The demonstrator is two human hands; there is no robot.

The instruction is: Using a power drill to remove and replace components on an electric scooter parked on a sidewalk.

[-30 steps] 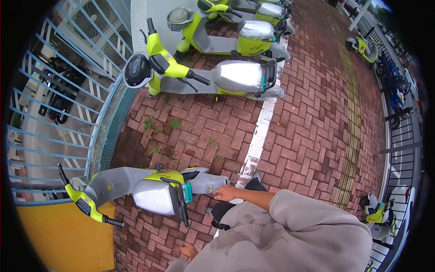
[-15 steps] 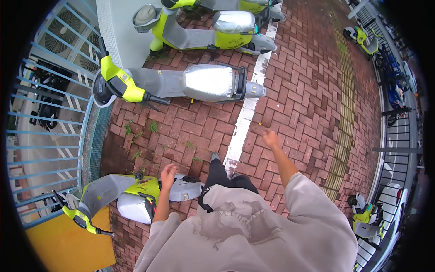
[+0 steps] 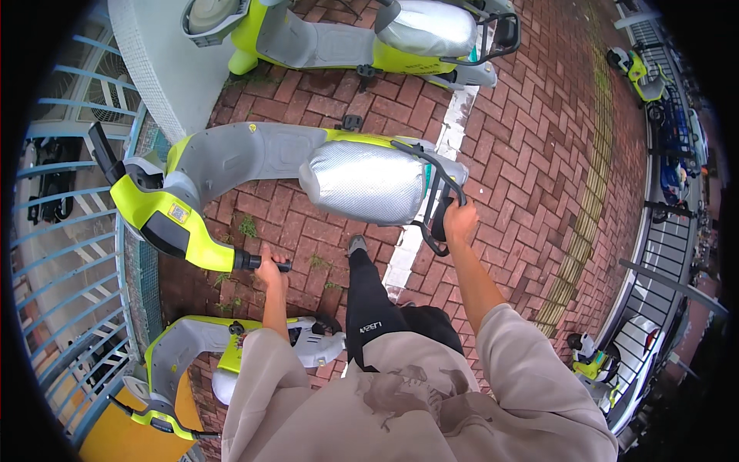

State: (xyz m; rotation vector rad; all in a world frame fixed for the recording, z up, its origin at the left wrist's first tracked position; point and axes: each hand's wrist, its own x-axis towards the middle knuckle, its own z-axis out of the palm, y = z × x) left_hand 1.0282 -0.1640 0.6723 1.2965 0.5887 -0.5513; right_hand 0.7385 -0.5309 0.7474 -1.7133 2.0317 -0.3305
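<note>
A lime-green and grey electric scooter [image 3: 285,150] stands crosswise before me, its handlebar end at the left and its tail at the right. My left hand [image 3: 271,269] is closed round the black handlebar grip [image 3: 248,260] nearest me. My right hand [image 3: 460,222] grips the black tubular rear rack [image 3: 436,165] behind the seat; part of the bar is hidden by the fingers. Between my two hands lies the seat in its silver quilted cover [image 3: 369,182]. The scooter leans toward me.
Another similar scooter [image 3: 331,46] stands beyond. A third scooter [image 3: 185,343] is close at my left, by a yellow panel [image 3: 123,427]. Blue railings [image 3: 77,165] and a white pillar [image 3: 154,61] border the left. A white line [image 3: 412,246] crosses the red brick paving [image 3: 523,162].
Both hands have come forward from open air and taken hold of the scooter, the left on its handlebar grip, the right on its rear rack. The scooter has tilted toward me, and I stand closer.
</note>
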